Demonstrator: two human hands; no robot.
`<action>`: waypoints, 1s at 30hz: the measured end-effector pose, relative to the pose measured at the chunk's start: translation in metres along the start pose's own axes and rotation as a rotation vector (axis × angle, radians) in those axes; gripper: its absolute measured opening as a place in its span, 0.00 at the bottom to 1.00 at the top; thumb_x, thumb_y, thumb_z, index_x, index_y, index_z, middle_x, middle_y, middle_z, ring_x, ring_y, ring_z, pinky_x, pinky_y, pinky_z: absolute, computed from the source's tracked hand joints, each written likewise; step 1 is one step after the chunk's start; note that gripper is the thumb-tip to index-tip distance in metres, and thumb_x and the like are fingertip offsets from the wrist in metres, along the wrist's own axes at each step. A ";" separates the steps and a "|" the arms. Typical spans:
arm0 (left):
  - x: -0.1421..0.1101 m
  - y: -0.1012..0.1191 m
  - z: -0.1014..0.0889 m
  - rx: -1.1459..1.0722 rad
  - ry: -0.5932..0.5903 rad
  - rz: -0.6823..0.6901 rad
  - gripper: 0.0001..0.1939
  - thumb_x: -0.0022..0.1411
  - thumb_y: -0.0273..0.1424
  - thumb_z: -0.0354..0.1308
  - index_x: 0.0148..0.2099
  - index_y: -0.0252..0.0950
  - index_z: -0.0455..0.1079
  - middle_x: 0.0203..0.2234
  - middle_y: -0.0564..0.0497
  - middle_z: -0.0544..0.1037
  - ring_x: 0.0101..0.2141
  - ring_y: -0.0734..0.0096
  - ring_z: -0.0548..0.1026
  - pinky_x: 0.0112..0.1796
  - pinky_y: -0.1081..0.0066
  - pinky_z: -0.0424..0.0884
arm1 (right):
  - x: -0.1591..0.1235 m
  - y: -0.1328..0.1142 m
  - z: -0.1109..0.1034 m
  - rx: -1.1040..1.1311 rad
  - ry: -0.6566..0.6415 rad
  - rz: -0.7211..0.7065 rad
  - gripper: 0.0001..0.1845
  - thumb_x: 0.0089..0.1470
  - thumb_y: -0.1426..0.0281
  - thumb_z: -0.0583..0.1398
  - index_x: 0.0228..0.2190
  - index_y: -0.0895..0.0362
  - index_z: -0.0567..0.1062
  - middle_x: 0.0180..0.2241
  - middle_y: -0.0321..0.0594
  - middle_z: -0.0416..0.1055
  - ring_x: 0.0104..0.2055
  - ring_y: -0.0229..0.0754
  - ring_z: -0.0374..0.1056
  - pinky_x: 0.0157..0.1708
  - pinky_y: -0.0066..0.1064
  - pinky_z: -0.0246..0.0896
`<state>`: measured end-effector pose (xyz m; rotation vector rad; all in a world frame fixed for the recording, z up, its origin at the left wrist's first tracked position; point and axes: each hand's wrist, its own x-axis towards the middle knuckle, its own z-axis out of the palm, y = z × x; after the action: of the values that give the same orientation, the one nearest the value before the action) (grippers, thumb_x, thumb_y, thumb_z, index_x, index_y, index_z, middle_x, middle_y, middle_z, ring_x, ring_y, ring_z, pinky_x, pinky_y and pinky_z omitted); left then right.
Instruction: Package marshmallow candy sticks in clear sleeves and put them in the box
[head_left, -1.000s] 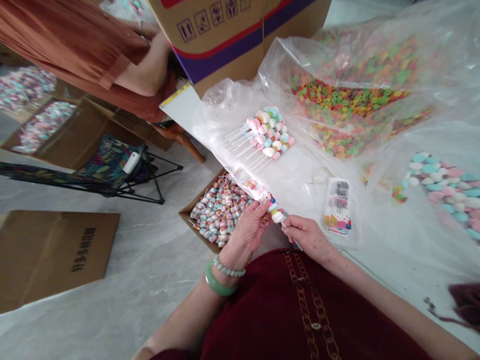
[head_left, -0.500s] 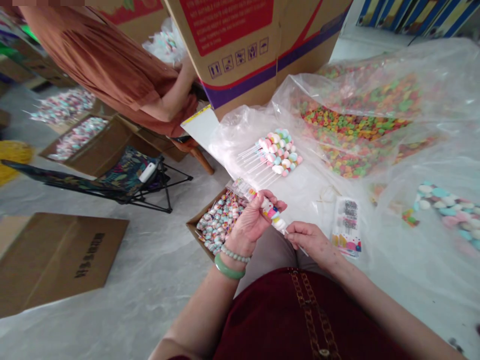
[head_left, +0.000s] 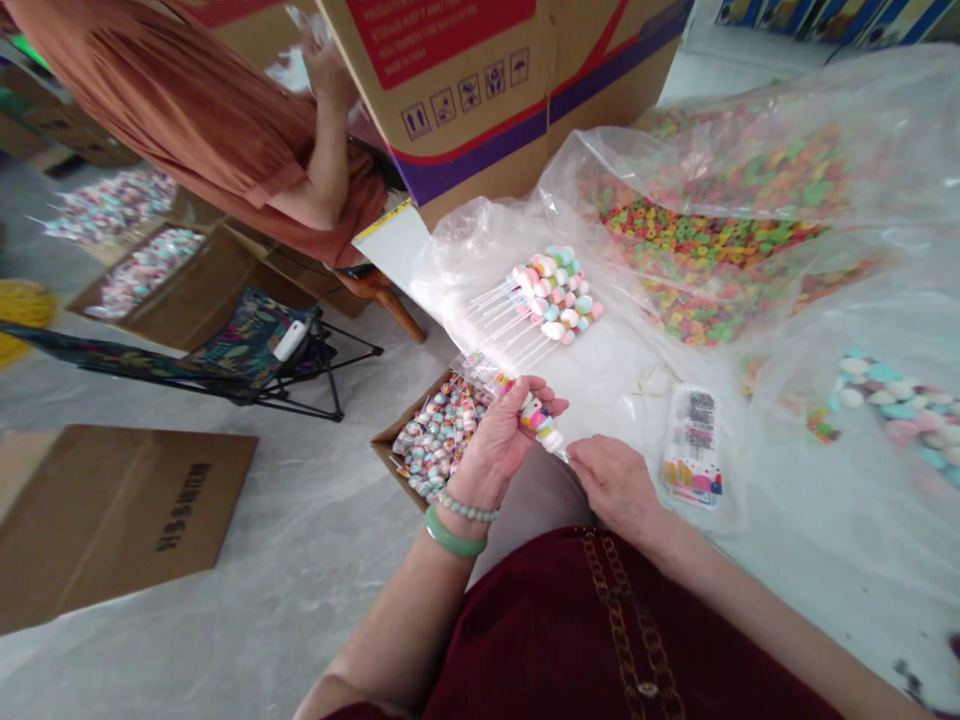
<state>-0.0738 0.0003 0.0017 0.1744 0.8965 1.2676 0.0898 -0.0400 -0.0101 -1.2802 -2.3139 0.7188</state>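
Observation:
My left hand [head_left: 511,428] is closed round a marshmallow candy skewer [head_left: 541,424] in a printed clear bag, which slants down to the right. My right hand [head_left: 611,478] pinches the lower end of that skewer, where the bag is gathered at the stick. Just beyond, on the plastic-covered table, lie several unwrapped marshmallow skewers [head_left: 556,290], their white sticks pointing left. A stack of printed bags [head_left: 693,440] rests right of my right hand. Below my left hand stands a carton [head_left: 390,446] full of wrapped skewers.
A large printed carton [head_left: 480,130] stands at the table's back. Clear plastic bags hold coloured candy rings [head_left: 712,240] and loose marshmallows [head_left: 900,405]. On the left are a co-worker's sleeve [head_left: 262,170], a folding chair [head_left: 247,340] and a flattened cardboard box [head_left: 120,520].
The view has tilted up and shifted. My right hand has turned over at the skewer's lower end, its back now facing up. My left hand keeps its hold. The co-worker's hand has risen.

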 end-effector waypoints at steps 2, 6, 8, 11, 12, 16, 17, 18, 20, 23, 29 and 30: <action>-0.001 0.001 0.002 -0.008 -0.040 0.008 0.10 0.55 0.35 0.61 0.33 0.31 0.71 0.25 0.49 0.74 0.27 0.68 0.75 0.37 0.63 0.74 | 0.002 -0.002 0.000 0.288 -0.083 0.094 0.11 0.58 0.70 0.50 0.26 0.56 0.68 0.23 0.36 0.64 0.29 0.38 0.59 0.31 0.30 0.50; 0.000 0.001 0.005 -0.083 -0.076 0.089 0.12 0.54 0.37 0.62 0.34 0.33 0.70 0.26 0.52 0.73 0.27 0.70 0.75 0.40 0.63 0.73 | 0.008 -0.008 -0.001 0.839 -0.212 0.333 0.10 0.54 0.69 0.53 0.22 0.56 0.66 0.18 0.30 0.58 0.22 0.34 0.55 0.25 0.27 0.48; 0.000 0.000 0.005 -0.092 -0.100 0.102 0.14 0.53 0.39 0.62 0.35 0.33 0.70 0.26 0.52 0.73 0.27 0.71 0.75 0.41 0.63 0.72 | 0.010 -0.009 -0.001 0.992 -0.195 0.389 0.08 0.51 0.70 0.55 0.22 0.57 0.68 0.17 0.30 0.59 0.22 0.34 0.54 0.25 0.27 0.47; 0.000 -0.001 0.005 -0.031 -0.109 0.065 0.16 0.53 0.41 0.61 0.36 0.32 0.70 0.25 0.51 0.73 0.26 0.70 0.75 0.39 0.63 0.73 | 0.011 -0.005 0.000 1.211 -0.185 0.449 0.05 0.48 0.70 0.58 0.24 0.58 0.71 0.17 0.30 0.60 0.21 0.33 0.52 0.24 0.27 0.44; -0.001 -0.001 0.005 -0.011 -0.104 0.049 0.16 0.53 0.41 0.62 0.35 0.31 0.70 0.24 0.51 0.73 0.26 0.70 0.75 0.38 0.63 0.73 | 0.010 -0.002 0.001 1.296 -0.189 0.476 0.04 0.47 0.70 0.59 0.25 0.59 0.72 0.17 0.30 0.60 0.20 0.32 0.52 0.23 0.27 0.42; -0.003 -0.005 0.007 0.033 -0.097 -0.024 0.15 0.53 0.39 0.62 0.33 0.30 0.70 0.22 0.51 0.72 0.25 0.71 0.74 0.36 0.65 0.73 | 0.009 0.005 0.006 1.574 -0.213 0.541 0.05 0.43 0.70 0.62 0.25 0.60 0.73 0.19 0.32 0.61 0.19 0.31 0.49 0.22 0.27 0.39; -0.003 -0.007 0.008 0.040 -0.100 -0.048 0.15 0.54 0.39 0.62 0.32 0.30 0.70 0.22 0.51 0.72 0.25 0.70 0.74 0.36 0.65 0.73 | 0.009 0.005 0.008 1.596 -0.208 0.537 0.05 0.42 0.70 0.63 0.25 0.60 0.74 0.19 0.32 0.61 0.20 0.31 0.49 0.22 0.28 0.39; -0.003 -0.009 0.008 0.045 -0.102 -0.071 0.15 0.55 0.40 0.61 0.32 0.30 0.70 0.21 0.51 0.72 0.24 0.70 0.74 0.36 0.65 0.73 | 0.010 0.005 0.009 1.597 -0.194 0.526 0.05 0.42 0.70 0.63 0.24 0.60 0.74 0.19 0.33 0.62 0.20 0.31 0.50 0.22 0.28 0.39; -0.003 -0.011 0.009 0.047 -0.094 -0.108 0.15 0.57 0.40 0.59 0.32 0.31 0.69 0.20 0.51 0.72 0.24 0.70 0.75 0.36 0.63 0.73 | 0.011 0.004 0.011 1.550 -0.146 0.506 0.04 0.43 0.70 0.62 0.24 0.60 0.74 0.19 0.33 0.62 0.20 0.32 0.51 0.22 0.28 0.40; 0.000 -0.008 0.008 0.039 -0.069 -0.162 0.16 0.59 0.41 0.56 0.36 0.31 0.70 0.26 0.47 0.75 0.29 0.64 0.77 0.38 0.60 0.73 | 0.013 0.004 0.008 1.446 -0.086 0.516 0.04 0.46 0.70 0.61 0.24 0.59 0.73 0.18 0.32 0.61 0.20 0.32 0.51 0.23 0.28 0.41; 0.007 0.009 0.010 -0.066 -0.053 -0.026 0.15 0.59 0.37 0.56 0.45 0.34 0.68 0.38 0.45 0.76 0.39 0.62 0.76 0.44 0.59 0.70 | 0.014 0.007 -0.001 1.504 -0.161 0.545 0.06 0.45 0.70 0.61 0.26 0.61 0.74 0.16 0.32 0.61 0.19 0.31 0.51 0.22 0.27 0.39; 0.007 0.009 0.012 -0.084 -0.051 0.017 0.14 0.59 0.36 0.56 0.46 0.35 0.68 0.36 0.47 0.76 0.37 0.64 0.76 0.44 0.61 0.70 | 0.015 0.007 -0.001 1.547 -0.187 0.554 0.06 0.44 0.70 0.62 0.26 0.61 0.74 0.15 0.31 0.60 0.18 0.30 0.50 0.21 0.27 0.38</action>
<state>-0.0725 0.0136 0.0119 0.1473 0.7987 1.3082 0.0871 -0.0235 -0.0117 -0.9345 -0.7552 2.1859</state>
